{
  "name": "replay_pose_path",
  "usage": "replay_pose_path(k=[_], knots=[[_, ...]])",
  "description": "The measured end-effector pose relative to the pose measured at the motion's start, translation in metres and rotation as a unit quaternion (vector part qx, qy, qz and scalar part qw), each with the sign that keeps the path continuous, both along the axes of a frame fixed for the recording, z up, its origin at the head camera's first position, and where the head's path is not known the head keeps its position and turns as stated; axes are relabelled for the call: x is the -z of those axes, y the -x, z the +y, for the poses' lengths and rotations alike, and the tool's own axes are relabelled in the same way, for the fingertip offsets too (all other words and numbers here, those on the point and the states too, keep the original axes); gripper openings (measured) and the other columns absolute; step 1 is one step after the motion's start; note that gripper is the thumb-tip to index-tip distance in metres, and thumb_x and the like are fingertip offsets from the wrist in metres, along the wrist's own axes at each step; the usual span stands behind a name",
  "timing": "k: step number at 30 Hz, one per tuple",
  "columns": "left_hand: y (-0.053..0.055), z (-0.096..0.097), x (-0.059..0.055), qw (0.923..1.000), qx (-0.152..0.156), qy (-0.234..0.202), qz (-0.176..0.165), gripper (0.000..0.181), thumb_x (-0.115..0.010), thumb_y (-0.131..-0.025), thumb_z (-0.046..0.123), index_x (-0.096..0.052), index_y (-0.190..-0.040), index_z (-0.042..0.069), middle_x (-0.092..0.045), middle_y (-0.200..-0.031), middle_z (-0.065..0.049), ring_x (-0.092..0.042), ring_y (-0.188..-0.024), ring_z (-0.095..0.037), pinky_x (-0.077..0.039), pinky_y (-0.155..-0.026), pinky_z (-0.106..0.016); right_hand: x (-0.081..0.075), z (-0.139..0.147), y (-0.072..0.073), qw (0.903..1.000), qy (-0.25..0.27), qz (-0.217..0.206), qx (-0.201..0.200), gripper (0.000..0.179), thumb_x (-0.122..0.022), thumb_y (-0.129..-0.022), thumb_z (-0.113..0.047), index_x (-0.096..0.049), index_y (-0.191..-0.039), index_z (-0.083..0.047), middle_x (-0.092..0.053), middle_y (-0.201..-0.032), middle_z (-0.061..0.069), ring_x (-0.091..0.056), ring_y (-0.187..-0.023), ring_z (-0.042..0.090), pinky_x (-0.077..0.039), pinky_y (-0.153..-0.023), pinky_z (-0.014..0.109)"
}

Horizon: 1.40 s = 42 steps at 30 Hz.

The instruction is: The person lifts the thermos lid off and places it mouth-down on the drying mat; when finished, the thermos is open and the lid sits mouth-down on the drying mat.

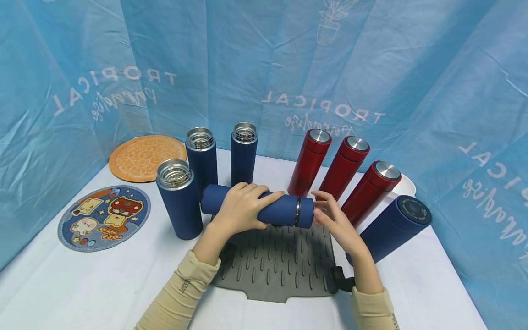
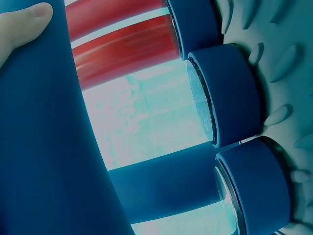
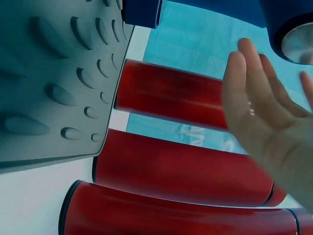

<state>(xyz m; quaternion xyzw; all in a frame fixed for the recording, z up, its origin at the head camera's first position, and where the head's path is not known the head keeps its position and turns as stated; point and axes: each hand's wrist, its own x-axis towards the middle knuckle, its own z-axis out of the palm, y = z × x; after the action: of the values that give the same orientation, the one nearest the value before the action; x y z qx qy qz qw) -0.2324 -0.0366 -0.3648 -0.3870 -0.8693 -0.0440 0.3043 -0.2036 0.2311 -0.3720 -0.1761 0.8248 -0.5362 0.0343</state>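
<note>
In the head view my left hand (image 1: 241, 208) grips a dark blue thermos flask (image 1: 270, 207) from above, its body lying sideways over the grey ribbed mat (image 1: 280, 266). The lid end points right. My right hand (image 1: 336, 227) is beside that end, fingers loosely bent and holding nothing; the right wrist view shows them apart from the lid's silver top (image 3: 299, 41). Three uncapped blue flasks (image 1: 180, 208) stand to the left and behind, steel necks showing. Several blue lids (image 2: 232, 93) sit on the mat in the left wrist view; the held flask hides them from the head view.
Three red flasks (image 1: 307, 162) with silver lids stand at the back right. Nearer stands a capped blue flask (image 1: 387, 231); a white dish (image 1: 406, 187) shows behind. On the left lie an orange round mat (image 1: 144, 158) and a cartoon round mat (image 1: 105, 217). A blue curtain (image 1: 247, 59) encloses the table.
</note>
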Motion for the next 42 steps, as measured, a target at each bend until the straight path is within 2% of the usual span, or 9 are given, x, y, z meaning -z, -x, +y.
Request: replay_pose_path(k=[4, 8, 14, 17, 23, 29, 32, 39, 42], knots=[[-0.0001, 0.0001, -0.0001, 1.0, 0.0, 0.004, 0.004, 0.083, -0.08, -0.056, 0.057, -0.053, -0.129, 0.029, -0.065, -0.104, -0.003, -0.063, -0.089, -0.021, -0.048, -0.083, -0.035, -0.0001, -0.0008, 0.0001, 0.9994, -0.019, -0.005, 0.029, 0.046, -0.048, -0.092, -0.031, -0.042, -0.133, -0.011, -0.056, -0.114, 0.02, -0.057, -0.094, 0.035, -0.049, -0.081, 0.044], [-0.0004, 0.0, -0.0004, 1.0, 0.0, 0.004, 0.004, 0.083, -0.08, -0.056, 0.057, -0.053, -0.129, 0.029, -0.065, -0.104, -0.003, -0.063, -0.089, -0.021, -0.048, -0.083, -0.035, 0.001, 0.0013, 0.0005, 0.9997, -0.012, -0.004, 0.018, 0.047, -0.055, -0.088, -0.026, -0.043, -0.131, -0.012, -0.056, -0.114, 0.017, -0.056, -0.097, 0.033, -0.05, -0.079, 0.038], [-0.0008, -0.0007, -0.0012, 1.0, -0.005, 0.006, 0.001, 0.084, -0.08, -0.056, 0.057, -0.053, -0.129, 0.029, -0.065, -0.104, -0.003, -0.063, -0.09, -0.021, -0.048, -0.083, -0.036, 0.0015, 0.0047, 0.0005, 0.9988, 0.025, 0.022, -0.035, 0.06, -0.066, -0.079, -0.013, -0.038, -0.133, -0.01, -0.049, -0.125, 0.015, -0.054, -0.106, 0.034, -0.045, -0.087, 0.053], [-0.0008, -0.001, -0.0013, 1.0, -0.006, 0.005, 0.0, 0.084, -0.081, -0.055, 0.057, -0.053, -0.129, 0.029, -0.065, -0.105, -0.003, -0.063, -0.09, -0.021, -0.048, -0.083, -0.036, 0.0012, 0.0045, 0.0004, 0.9984, 0.027, 0.029, -0.041, 0.062, -0.068, -0.078, -0.012, -0.038, -0.133, -0.013, -0.047, -0.126, 0.015, -0.053, -0.108, 0.035, -0.043, -0.088, 0.057], [-0.0015, -0.0009, -0.0019, 1.0, -0.003, 0.0, 0.001, 0.084, -0.081, -0.055, 0.056, -0.054, -0.129, 0.028, -0.065, -0.104, -0.003, -0.063, -0.09, -0.022, -0.048, -0.083, -0.037, 0.0028, 0.004, 0.0011, 0.9997, 0.008, 0.011, -0.02, 0.056, -0.056, -0.087, -0.023, -0.033, -0.138, -0.018, -0.043, -0.132, 0.016, -0.049, -0.114, 0.037, -0.046, -0.088, 0.052], [-0.0017, -0.0001, -0.0025, 1.0, 0.0, 0.001, 0.004, 0.084, -0.081, -0.055, 0.057, -0.053, -0.129, 0.029, -0.065, -0.104, -0.003, -0.063, -0.089, -0.021, -0.048, -0.083, -0.036, 0.0033, 0.0035, 0.0012, 0.9998, -0.012, 0.005, 0.015, 0.046, -0.051, -0.09, -0.028, -0.042, -0.133, -0.013, -0.055, -0.115, 0.017, -0.057, -0.097, 0.03, -0.05, -0.082, 0.046], [-0.0018, 0.0, -0.0022, 1.0, 0.0, 0.003, 0.002, 0.083, -0.081, -0.055, 0.057, -0.053, -0.129, 0.029, -0.065, -0.104, -0.003, -0.063, -0.09, -0.021, -0.048, -0.083, -0.036, 0.0031, 0.004, 0.001, 0.9999, -0.006, -0.003, 0.009, 0.047, -0.054, -0.088, -0.025, -0.042, -0.132, -0.014, -0.054, -0.117, 0.017, -0.057, -0.098, 0.029, -0.05, -0.082, 0.047], [-0.0011, 0.0002, -0.0009, 1.0, -0.004, 0.008, 0.002, 0.083, -0.081, -0.056, 0.057, -0.053, -0.129, 0.029, -0.065, -0.104, -0.003, -0.063, -0.09, -0.021, -0.048, -0.083, -0.036, 0.0023, 0.006, 0.0011, 0.9984, 0.033, 0.005, -0.045, 0.06, -0.065, -0.079, -0.015, -0.037, -0.133, -0.014, -0.046, -0.13, 0.018, -0.052, -0.108, 0.038, -0.048, -0.084, 0.045], [-0.0011, 0.0001, -0.0012, 1.0, -0.004, 0.008, 0.001, 0.084, -0.081, -0.056, 0.057, -0.053, -0.129, 0.029, -0.065, -0.104, -0.003, -0.063, -0.09, -0.021, -0.048, -0.083, -0.036, 0.0018, 0.0058, 0.0012, 0.9989, 0.025, 0.004, -0.039, 0.059, -0.061, -0.082, -0.018, -0.035, -0.135, -0.015, -0.044, -0.131, 0.018, -0.051, -0.111, 0.039, -0.048, -0.086, 0.047]])
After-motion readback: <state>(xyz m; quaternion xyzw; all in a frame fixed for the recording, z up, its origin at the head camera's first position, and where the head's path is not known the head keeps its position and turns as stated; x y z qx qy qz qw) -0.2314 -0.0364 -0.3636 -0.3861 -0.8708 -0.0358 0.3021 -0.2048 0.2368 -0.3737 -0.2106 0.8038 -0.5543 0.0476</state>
